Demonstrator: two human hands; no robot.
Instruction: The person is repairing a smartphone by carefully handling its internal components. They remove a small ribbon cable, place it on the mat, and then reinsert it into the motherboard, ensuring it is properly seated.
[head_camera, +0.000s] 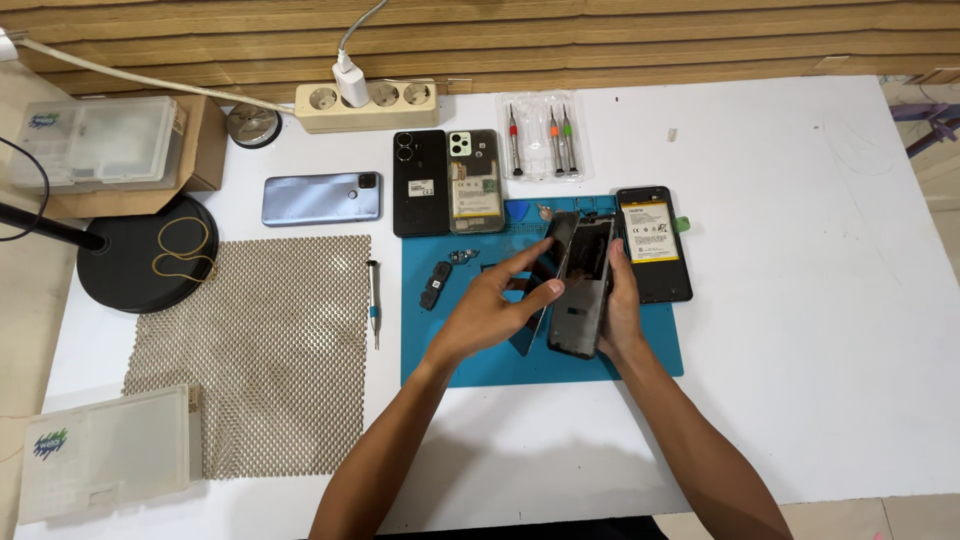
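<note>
Over the blue work mat (640, 352) I hold an opened dark phone frame (583, 292) upright on its edge. My right hand (622, 300) grips its right side from behind. My left hand (497, 305) holds the thin dark screen panel (548, 262) that stands tilted apart from the frame's left side, thumb and fingers on its edge. Small black loose parts (437, 284) lie on the mat left of my left hand.
An opened black phone with a yellow-labelled battery (653, 243) lies right of the frame. Behind are two more phones (446, 182), a blue phone (322, 198), bagged screwdrivers (544, 137), a power strip (368, 104). A screwdriver (374, 303), mesh mat (262, 350), lamp base (147, 256) and plastic boxes (105, 452) are left.
</note>
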